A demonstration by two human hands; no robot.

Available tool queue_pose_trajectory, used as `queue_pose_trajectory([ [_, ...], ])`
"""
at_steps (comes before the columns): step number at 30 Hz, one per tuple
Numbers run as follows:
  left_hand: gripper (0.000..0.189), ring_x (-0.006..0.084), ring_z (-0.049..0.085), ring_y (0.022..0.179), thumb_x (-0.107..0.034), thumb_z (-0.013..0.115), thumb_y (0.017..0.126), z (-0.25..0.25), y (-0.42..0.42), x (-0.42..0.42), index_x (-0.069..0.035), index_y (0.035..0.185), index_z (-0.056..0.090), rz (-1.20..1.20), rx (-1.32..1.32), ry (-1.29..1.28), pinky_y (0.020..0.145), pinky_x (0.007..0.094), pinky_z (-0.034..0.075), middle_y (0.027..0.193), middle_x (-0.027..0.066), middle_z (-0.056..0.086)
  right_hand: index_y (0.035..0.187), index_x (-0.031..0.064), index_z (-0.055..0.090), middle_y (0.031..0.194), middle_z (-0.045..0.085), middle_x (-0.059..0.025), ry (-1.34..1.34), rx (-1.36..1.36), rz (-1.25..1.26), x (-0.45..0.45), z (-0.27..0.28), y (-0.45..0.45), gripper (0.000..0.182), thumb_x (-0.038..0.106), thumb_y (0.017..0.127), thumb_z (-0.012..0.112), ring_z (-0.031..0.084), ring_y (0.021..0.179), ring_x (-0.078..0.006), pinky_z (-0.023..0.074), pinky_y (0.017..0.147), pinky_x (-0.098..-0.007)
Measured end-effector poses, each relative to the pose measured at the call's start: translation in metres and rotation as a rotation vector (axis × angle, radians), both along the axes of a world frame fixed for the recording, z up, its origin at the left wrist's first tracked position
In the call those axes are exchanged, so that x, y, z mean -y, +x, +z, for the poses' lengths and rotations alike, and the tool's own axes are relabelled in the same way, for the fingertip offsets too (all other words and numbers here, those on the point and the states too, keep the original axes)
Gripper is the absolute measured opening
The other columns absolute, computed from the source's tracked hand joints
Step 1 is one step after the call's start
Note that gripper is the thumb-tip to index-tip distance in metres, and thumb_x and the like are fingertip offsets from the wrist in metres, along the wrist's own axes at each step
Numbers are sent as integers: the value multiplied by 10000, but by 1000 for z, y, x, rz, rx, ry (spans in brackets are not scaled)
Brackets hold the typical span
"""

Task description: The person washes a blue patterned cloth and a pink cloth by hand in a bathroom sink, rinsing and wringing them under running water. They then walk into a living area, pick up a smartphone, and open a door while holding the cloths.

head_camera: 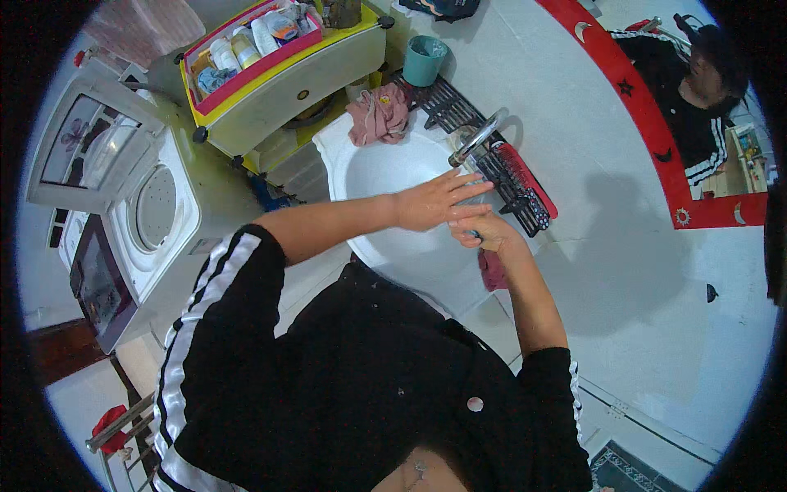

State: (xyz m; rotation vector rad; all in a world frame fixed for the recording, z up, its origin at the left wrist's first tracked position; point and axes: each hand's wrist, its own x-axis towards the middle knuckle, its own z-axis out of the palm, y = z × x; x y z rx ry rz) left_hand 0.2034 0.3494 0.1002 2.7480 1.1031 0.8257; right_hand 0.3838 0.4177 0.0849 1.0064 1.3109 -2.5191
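Note:
Over the white washbasin (393, 178), my left hand (430, 200) is stretched out flat, back up, with its fingers apart. Its fingertips lie just below the chrome tap (476, 141) and beside my right hand (486, 230); whether they touch it is hard to tell. My right hand is curled into a fist around a small bluish thing (475, 234), mostly hidden by the fingers. No running water can be made out under the spout.
A black slatted rack (442, 101) behind the tap bears a teal cup (425, 60) and a red-backed brush (522, 175). A pink cloth (379, 114) drapes the basin's rim. At left stand a drawer unit (289, 92) and an open-lidded washing machine (209, 154). A red-framed mirror (645, 111) hangs right.

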Motion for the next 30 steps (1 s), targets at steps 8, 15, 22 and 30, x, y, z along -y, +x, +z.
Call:
queue_pose_trajectory([
  [8,496,274,471,1004,-122,569,677,45,4,-27,-47,1144,418,-185,-139,116,814,361,438,1052,109,470,777,67,488,577,369,33,-40,11,90,-1,46,-3,145,143,771,611,295,427,-33,182,333,-142],
  [15,314,278,591,693,-150,533,701,35,1,-29,-32,971,424,31,-359,-27,549,356,486,820,118,532,590,146,436,511,385,54,408,267,156,-2,47,-26,276,249,734,648,299,382,-32,157,336,-187],
  [22,186,297,615,620,-114,509,743,15,22,-29,-11,875,428,303,-476,-279,491,390,483,664,140,583,840,57,507,654,570,-93,1235,301,115,-11,-21,-30,358,338,669,648,570,631,-251,446,548,-348],
  [30,223,295,621,697,-98,549,706,-20,26,-21,4,897,497,545,-437,-506,574,387,491,749,156,618,842,40,560,800,623,-165,1520,573,243,16,5,-36,284,291,710,565,597,805,-346,466,729,-404],
])
